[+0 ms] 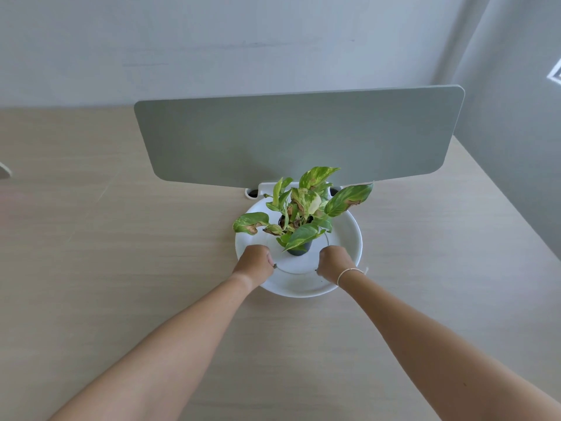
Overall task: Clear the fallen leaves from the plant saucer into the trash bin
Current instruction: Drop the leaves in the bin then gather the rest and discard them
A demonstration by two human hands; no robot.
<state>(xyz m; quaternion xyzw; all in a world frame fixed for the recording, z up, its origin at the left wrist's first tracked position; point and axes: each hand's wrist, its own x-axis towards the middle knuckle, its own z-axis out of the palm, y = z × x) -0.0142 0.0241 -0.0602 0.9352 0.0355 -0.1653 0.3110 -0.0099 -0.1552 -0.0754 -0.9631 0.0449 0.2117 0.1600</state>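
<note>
Both hands, left hand point(254, 260) and right hand point(334, 263), are closed into fists over the saucer point(349, 235), contents hidden, and could topple the potted plant point(299, 214).

Both forearms were bare to the bottom edge of the view, with no sleeves in sight. The left hand point(254, 260) wore nothing. The right hand point(333, 262) carried 1 thin pale wristband point(349, 272), possibly string, with a short loose end.

Pale wood desk point(121, 268), grey-green divider panel point(297, 135) upright at its back edge, plain grey walls point(212, 41) behind, soft even light.
</note>
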